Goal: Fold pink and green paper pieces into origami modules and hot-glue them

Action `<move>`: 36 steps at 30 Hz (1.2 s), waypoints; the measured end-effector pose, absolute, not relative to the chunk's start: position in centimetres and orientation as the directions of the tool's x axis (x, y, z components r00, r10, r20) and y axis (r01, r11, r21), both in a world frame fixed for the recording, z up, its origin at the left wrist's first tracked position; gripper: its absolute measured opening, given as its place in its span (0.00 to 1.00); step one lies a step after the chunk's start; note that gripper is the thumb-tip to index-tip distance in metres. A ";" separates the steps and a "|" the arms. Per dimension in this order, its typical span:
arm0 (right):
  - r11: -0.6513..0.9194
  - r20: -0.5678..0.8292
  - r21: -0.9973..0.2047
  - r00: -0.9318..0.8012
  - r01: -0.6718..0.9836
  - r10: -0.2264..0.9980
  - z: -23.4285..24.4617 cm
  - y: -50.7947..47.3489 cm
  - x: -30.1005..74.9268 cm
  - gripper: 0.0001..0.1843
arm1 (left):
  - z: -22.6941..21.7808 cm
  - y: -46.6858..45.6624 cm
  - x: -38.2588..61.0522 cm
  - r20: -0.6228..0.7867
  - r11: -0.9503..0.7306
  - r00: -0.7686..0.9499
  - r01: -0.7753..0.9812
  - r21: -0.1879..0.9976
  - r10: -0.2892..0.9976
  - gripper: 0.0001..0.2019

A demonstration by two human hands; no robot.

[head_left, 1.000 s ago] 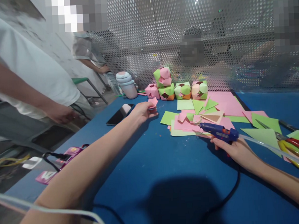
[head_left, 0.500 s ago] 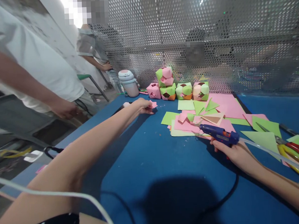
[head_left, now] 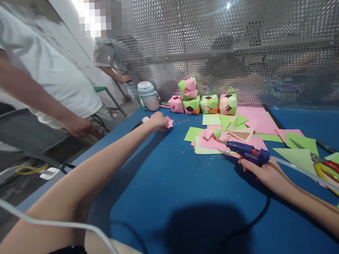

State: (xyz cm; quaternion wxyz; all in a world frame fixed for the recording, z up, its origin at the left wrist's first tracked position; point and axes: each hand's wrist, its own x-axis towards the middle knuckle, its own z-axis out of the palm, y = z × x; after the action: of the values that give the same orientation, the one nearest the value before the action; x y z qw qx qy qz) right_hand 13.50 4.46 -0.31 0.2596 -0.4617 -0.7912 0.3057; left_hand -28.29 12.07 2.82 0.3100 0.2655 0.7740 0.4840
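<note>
My left hand (head_left: 158, 121) is stretched out to the far left part of the blue table, its fingers closed on a small pink folded paper piece (head_left: 169, 122) with pointed edges. Some of those fingers are hidden behind the hand. In my right hand (head_left: 268, 173) is a dark blue hot glue gun (head_left: 247, 151), its nozzle pointing left over a pile of pink and green paper (head_left: 206, 142). A clear glue stick (head_left: 296, 167) comes out of its rear. Beyond the pile stand several folded paper cubes (head_left: 209, 104), one stacked on top of another.
Scissors (head_left: 328, 165) with red and yellow handles lie among paper at the right. A pale lidded bottle (head_left: 149, 96) stands at the back left, before a perforated metal panel (head_left: 193, 36). A white cable (head_left: 64, 222) crosses near my left arm. Two people stand at the left.
My left hand has moved slightly left and nearer to me, and the pink folded paper piece has moved with it. My right hand and the glue gun have stayed nearly still.
</note>
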 end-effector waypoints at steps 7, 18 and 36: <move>0.361 0.102 -0.730 -0.430 0.581 0.897 -0.7 4.5 13.7 0.22 | 2.6 12.2 -27.4 -0.008 0.263 -0.603 0.336 0.904 0.797 0.16; 0.373 0.121 -0.741 -0.435 0.559 0.892 -0.6 4.6 13.6 0.20 | 3.1 10.4 -27.4 0.128 0.131 -0.333 0.654 0.745 0.934 0.13; 0.348 0.096 -0.749 -0.428 0.563 0.899 -1.1 4.8 13.9 0.23 | 4.3 6.4 -22.5 -0.056 -0.213 0.312 0.757 0.617 0.949 0.05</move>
State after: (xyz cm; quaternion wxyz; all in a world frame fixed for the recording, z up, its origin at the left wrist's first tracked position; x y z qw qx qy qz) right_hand 13.92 4.80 -1.08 0.2575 -0.4689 -0.7795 0.3258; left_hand -22.46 6.42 4.32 0.2804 0.7598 0.5612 0.1705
